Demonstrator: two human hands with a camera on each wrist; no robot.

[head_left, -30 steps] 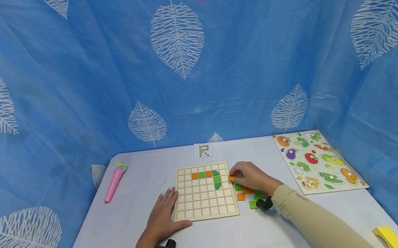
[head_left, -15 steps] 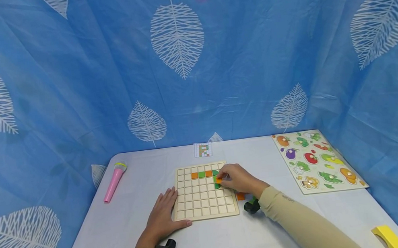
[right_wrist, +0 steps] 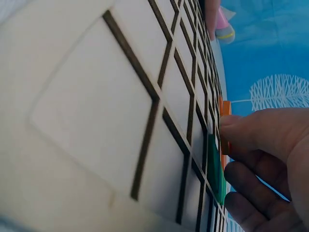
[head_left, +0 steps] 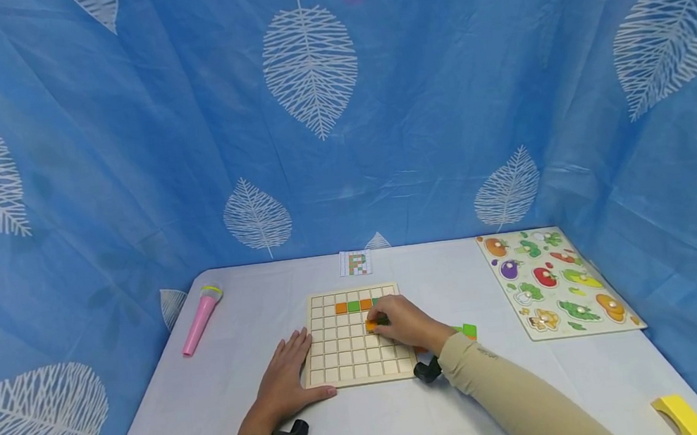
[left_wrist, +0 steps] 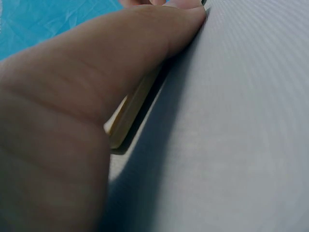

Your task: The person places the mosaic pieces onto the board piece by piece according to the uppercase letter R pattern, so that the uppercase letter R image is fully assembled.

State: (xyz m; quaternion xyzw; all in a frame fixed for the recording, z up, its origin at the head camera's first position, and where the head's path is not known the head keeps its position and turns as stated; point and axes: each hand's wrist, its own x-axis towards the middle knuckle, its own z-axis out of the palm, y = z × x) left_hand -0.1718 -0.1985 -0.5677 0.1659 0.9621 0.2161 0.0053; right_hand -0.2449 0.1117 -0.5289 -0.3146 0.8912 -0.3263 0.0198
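A wooden grid board (head_left: pixel 346 356) lies in the middle of the table, with orange and green tiles (head_left: pixel 353 306) in a row of its cells. My right hand (head_left: pixel 402 319) is over the board's right part and pinches an orange square tile (head_left: pixel 370 326) between thumb and fingers. In the right wrist view that orange tile (right_wrist: pixel 226 108) stands at the board's surface beside a green rounded tile (right_wrist: pixel 214 164). My left hand (head_left: pixel 285 380) rests at the board's left edge, fingers straight and thumb along the near corner. Its thumb (left_wrist: pixel 130 43) touches the board's side in the left wrist view.
Loose tiles (head_left: pixel 467 331) lie right of the board, partly hidden by the right arm. A pattern card (head_left: pixel 355 263) lies behind it. A pink toy microphone (head_left: pixel 201 321) is at the left, a vegetable puzzle board (head_left: pixel 556 284) at the right, and a yellow block (head_left: pixel 682 415) at the near right.
My right hand has carried the orange tile from beside the board's right edge leftward over the grid, to the cells left of the green rounded tile. The left hand has stayed put.
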